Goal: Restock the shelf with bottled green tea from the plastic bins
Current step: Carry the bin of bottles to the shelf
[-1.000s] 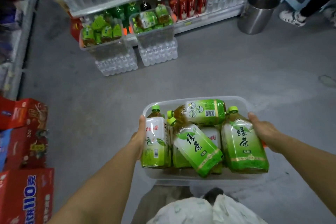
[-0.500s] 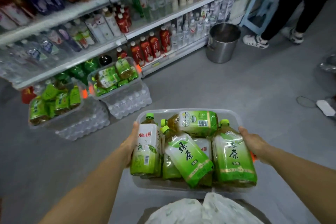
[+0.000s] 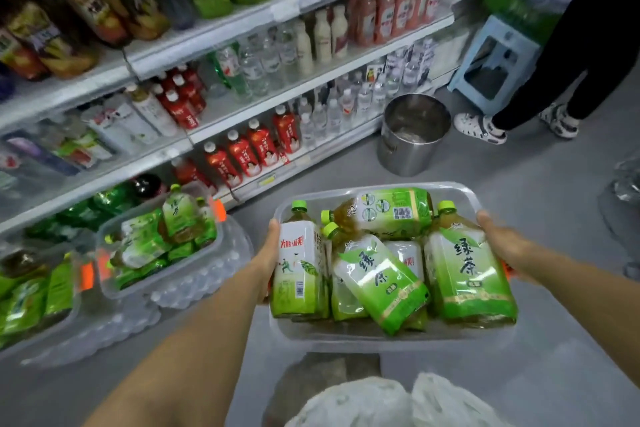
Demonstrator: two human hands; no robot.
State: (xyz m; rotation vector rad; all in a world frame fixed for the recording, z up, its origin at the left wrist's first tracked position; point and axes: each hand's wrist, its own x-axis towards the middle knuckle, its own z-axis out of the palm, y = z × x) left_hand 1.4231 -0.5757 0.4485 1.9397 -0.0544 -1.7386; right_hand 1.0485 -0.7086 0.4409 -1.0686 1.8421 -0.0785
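Observation:
I carry a clear plastic bin (image 3: pixel 388 334) in front of me, filled with several green tea bottles (image 3: pixel 465 270) lying on their sides. My left hand (image 3: pixel 268 255) grips the bin's left side and my right hand (image 3: pixel 502 246) grips its right side by an orange handle. A second clear bin (image 3: pixel 152 282) of green tea sits on packs of water bottles at the left. A third bin (image 3: pixel 67 308) of green tea shows at the far left edge. The shelf (image 3: pixel 221 133) of drinks runs across the top.
A steel bucket (image 3: pixel 412 133) stands on the grey floor by the shelf's foot. A person in black trousers and white sandals (image 3: pixel 479 126) stands at the upper right beside a light blue stool (image 3: pixel 495 59). Packs of water bottles (image 3: pixel 204 282) lie under the bins.
The view has moved closer to the shelf and the two bins on the floor. Both hands hold the carried bin as before.

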